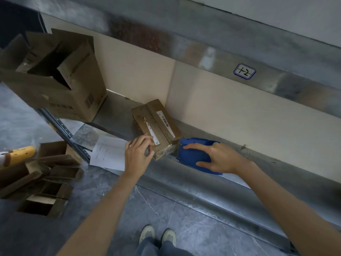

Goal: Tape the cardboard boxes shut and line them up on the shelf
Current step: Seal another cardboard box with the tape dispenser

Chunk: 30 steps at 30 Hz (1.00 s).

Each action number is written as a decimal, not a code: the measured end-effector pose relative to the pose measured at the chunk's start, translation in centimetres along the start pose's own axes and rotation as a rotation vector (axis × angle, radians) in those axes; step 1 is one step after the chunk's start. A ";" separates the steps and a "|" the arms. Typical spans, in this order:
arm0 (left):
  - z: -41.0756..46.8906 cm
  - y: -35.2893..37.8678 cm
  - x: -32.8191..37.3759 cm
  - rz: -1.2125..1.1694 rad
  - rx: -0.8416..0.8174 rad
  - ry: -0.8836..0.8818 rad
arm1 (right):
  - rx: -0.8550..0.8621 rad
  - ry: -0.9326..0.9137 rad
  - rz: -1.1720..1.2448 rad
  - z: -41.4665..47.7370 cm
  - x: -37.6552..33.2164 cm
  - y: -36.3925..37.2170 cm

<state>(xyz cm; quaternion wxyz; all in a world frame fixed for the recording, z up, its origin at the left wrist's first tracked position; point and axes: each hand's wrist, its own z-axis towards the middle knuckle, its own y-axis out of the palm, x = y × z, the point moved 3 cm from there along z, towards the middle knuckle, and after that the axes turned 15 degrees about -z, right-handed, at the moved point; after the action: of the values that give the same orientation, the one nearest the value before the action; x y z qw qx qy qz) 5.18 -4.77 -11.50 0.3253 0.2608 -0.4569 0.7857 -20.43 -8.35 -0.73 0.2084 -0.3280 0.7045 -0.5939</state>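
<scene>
The weak spot, as I read it from here, is the small box (156,126). It lies closed on the shelf (118,117), near the front edge, with only my left hand (138,155) steadying it, fingers curled over the near corner and thumb against the side. My right hand (219,157) holds the blue tape dispenser (193,154), index finger stretched along its top and thumb underneath, and the dispenser's nose is touching the box's near right end. If I pull the tape across, the light box may pivot or skid on the smooth metal, so the strip could land crooked or wrinkled. My left fingertips also sit close to the dispenser's cutting end (a nick seems possible). The sheet of paper (108,154) just beside my left hand overhangs the shelf edge, and a careless wrist could sweep it off. Counting: two boxes are on the shelf, this small one and one large box (55,85) standing open well to the left. There are one dispenser, one sheet and one marked label (244,71) on the beam above. On the floor (110,209) lie one yellow object (22,152) and the open boxes (48,183), at least four, heaped too closely to count surely.
</scene>
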 end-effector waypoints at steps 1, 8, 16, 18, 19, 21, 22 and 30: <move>0.0 0.1 -0.1 0.001 0.015 0.004 | -0.002 0.006 0.000 0.0 0.0 0.1; -0.4 0.7 -0.8 0.028 -0.013 -0.056 | -0.012 0.024 0.029 0.0 0.0 0.7; -0.5 0.7 -1.0 0.066 -0.126 -0.037 | -0.037 0.026 0.051 -0.1 -0.1 0.8; -0.3 0.7 -1.2 0.061 -0.113 -0.046 | -0.041 0.027 0.042 -0.2 0.0 0.6; -0.3 0.7 -1.3 0.055 -0.102 -0.052 | -0.044 0.024 0.036 -0.2 -0.1 0.6; -0.2 0.7 -1.4 0.043 -0.085 -0.061 | -0.056 0.024 0.035 -0.2 -0.1 0.5; -0.3 0.7 -1.3 0.040 -0.083 -0.063 | -0.067 0.023 0.044 -0.1 -0.1 0.6; -1.1 0.6 -0.7 0.008 -0.159 -0.066 | -0.234 -0.005 0.149 0.6 -0.1 0.9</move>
<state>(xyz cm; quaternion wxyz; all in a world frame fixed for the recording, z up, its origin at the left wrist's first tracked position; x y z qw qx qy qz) 5.13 -4.22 -12.81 0.3264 0.2581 -0.5293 0.7394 -20.17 -8.67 -1.79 0.2141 -0.2983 0.7907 -0.4899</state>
